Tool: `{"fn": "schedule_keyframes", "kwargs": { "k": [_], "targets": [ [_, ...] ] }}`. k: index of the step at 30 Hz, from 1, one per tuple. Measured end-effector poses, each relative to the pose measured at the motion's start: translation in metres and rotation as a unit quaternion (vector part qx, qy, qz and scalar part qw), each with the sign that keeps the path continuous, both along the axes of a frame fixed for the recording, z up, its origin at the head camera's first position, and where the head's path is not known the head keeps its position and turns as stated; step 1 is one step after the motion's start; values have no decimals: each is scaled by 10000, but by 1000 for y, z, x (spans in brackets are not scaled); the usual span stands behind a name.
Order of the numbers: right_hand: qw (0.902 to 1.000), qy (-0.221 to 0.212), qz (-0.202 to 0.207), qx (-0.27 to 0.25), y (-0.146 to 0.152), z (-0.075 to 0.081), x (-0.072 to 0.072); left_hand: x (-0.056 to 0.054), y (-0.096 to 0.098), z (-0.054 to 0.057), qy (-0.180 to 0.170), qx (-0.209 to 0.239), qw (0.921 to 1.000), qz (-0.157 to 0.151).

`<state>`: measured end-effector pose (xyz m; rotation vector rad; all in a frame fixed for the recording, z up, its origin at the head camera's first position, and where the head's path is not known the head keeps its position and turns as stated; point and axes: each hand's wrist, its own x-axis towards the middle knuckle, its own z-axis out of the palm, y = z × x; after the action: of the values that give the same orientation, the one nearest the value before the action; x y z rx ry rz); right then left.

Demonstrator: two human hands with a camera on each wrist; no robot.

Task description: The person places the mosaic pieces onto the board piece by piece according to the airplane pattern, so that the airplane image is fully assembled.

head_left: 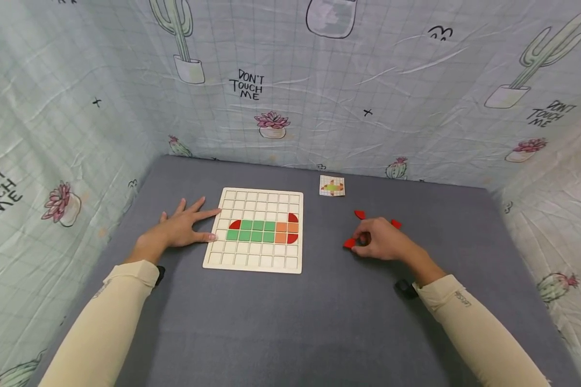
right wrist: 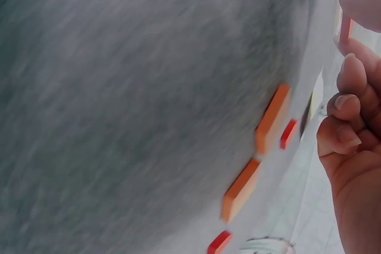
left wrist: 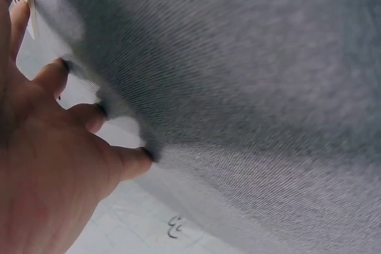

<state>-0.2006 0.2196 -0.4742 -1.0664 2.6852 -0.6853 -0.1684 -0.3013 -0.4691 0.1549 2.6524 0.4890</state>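
A cream grid board [head_left: 252, 260] lies on the grey table. Fitted on it are several green squares [head_left: 256, 231], several orange squares [head_left: 281, 232] and three red rounded corner pieces [head_left: 235, 224]. My left hand [head_left: 176, 226] rests at the board's left side, fingers spread, with fingertips touching its edge. To the right of the board, my right hand [head_left: 382, 239] pinches a red rounded piece [head_left: 349, 244] between thumb and finger; that red piece [right wrist: 346, 25] also shows in the right wrist view. Two more red pieces [head_left: 360, 214] lie around the right hand.
A small pattern card [head_left: 332, 186] lies behind the board, near the back of the table. Two orange blocks [right wrist: 272, 120] lie on the table in the right wrist view, beside small red pieces [right wrist: 289, 134]. Printed cloth [head_left: 290, 97] hangs behind and at both sides.
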Motion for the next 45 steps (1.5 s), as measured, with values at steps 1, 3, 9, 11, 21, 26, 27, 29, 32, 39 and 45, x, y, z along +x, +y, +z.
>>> {"fn": "schedule_keyframes", "kwargs": {
  "k": [1, 3, 9, 11, 21, 26, 27, 29, 32, 39, 45],
  "targets": [
    [10000, 17, 0, 25, -3, 1, 0, 0, 0, 1, -22, 16, 10000, -9],
    [10000, 45, 40, 30, -9, 2, 1, -1, -1, 2, -73, 21, 10000, -14],
    [9995, -104, 235, -157, -28, 6, 5, -2, -1, 5, -155, -40, 9998, -72],
    [9992, -120, 329, -213, -35, 5, 5, -3, 0, 5, -139, -97, 9998, -102],
    [9981, -84, 599, -145, -69, 5, 8, -3, 2, 5, 70, -316, 9993, -208],
    [9973, -36, 719, -137, -86, 7, 8, 0, 1, 4, 171, -448, 9985, -247],
    [9972, -41, 736, -148, -89, 7, 8, 1, 1, 4, 188, -472, 9984, -243],
    [9970, -33, 757, -184, -95, 8, 8, 2, 2, 3, 210, -505, 9982, -235],
    [9968, -12, 770, -204, -104, 7, 7, 3, 3, 2, 249, -534, 9980, -241],
    [9959, 55, 837, -335, -124, 1, 4, 2, 5, 2, 350, -514, 9976, -289],
    [9946, 90, 884, -535, -143, 0, 2, 1, 6, 2, 358, -488, 9978, -273]
  ]
}}
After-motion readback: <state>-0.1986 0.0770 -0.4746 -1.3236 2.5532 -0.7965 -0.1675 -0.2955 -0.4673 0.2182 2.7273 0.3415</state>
